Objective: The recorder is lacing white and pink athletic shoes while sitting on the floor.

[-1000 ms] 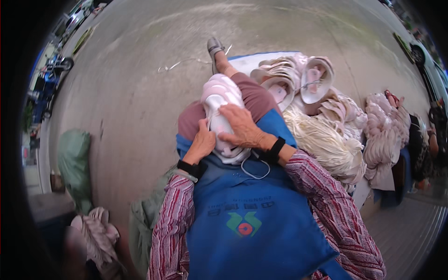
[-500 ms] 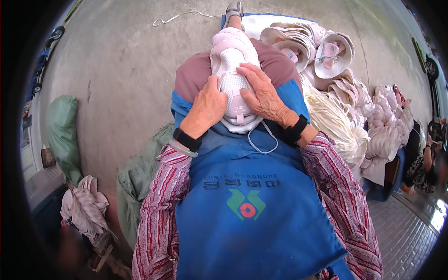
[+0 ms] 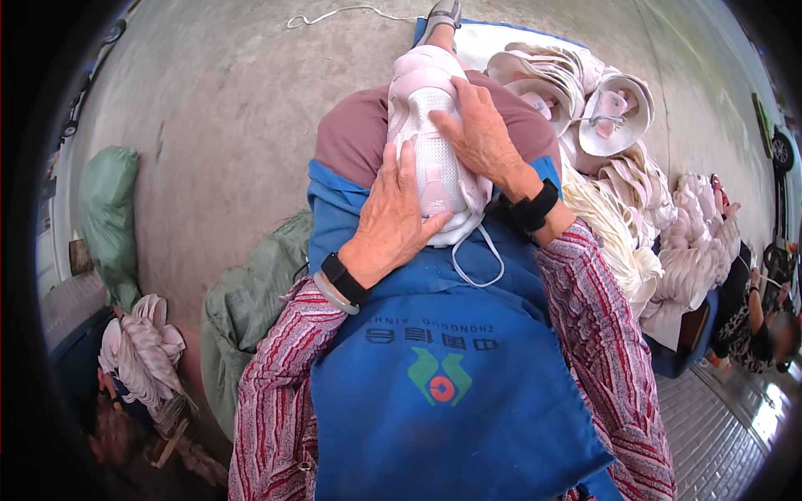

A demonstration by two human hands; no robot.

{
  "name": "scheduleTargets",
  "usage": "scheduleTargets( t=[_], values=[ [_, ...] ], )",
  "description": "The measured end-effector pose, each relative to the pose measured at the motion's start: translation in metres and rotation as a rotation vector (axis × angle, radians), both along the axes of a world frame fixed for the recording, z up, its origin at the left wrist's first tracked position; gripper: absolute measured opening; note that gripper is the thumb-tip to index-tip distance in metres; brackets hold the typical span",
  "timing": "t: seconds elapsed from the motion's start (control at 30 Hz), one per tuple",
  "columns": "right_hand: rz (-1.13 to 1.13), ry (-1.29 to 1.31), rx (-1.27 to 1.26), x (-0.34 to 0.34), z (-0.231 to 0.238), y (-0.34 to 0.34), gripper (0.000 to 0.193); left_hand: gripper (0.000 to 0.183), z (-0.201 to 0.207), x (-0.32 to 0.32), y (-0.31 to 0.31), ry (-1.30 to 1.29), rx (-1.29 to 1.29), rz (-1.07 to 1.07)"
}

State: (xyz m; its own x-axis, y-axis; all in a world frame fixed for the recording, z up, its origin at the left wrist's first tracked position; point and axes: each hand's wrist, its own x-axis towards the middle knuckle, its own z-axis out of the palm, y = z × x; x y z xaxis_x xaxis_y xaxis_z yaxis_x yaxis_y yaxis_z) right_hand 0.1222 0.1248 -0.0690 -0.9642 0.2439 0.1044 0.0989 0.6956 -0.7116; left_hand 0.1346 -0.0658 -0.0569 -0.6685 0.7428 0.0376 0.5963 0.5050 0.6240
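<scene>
A pale pink and white sneaker upper [image 3: 424, 113] lies lengthwise over my lap, its mesh tongue facing up and its pink tab end toward me. My left hand [image 3: 388, 215] rests along its near left side, fingers stretched forward and thumb spread across toward the tab. On the right side, my right hand [image 3: 483, 138] lies over the edge with the thumb apart on the mesh; some of its fingertips are hidden. A thin white cord [image 3: 478, 280] loops from the upper's near end onto my blue apron [image 3: 384, 401].
Bundled white and pink uppers [image 3: 616, 113] are piled at the right, beside a hank of cream cords [image 3: 618, 238]. Green sacks [image 3: 111, 221] and more bundled pieces [image 3: 142, 346] stand at the left. A person [image 3: 756, 321] sits at the far right.
My left hand has opened from a closed grip on the upper's left edge and now lies flatter. My right hand has shifted forward and right. The upper has moved slightly right in the picture.
</scene>
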Motion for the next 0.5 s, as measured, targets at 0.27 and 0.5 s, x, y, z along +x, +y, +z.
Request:
scheduleTargets(
  t=[0.27,0.5],
  values=[
    [0.08,-0.059,0.005,-0.005,-0.02,0.021,0.045,0.097,-0.003,-0.007,0.007,0.028,0.085,0.04],
    [0.052,0.106,0.053,0.012,0.004,0.021,0.054,0.055,0.02,-0.082,0.011,-0.313,0.051,0.192]
  ],
)
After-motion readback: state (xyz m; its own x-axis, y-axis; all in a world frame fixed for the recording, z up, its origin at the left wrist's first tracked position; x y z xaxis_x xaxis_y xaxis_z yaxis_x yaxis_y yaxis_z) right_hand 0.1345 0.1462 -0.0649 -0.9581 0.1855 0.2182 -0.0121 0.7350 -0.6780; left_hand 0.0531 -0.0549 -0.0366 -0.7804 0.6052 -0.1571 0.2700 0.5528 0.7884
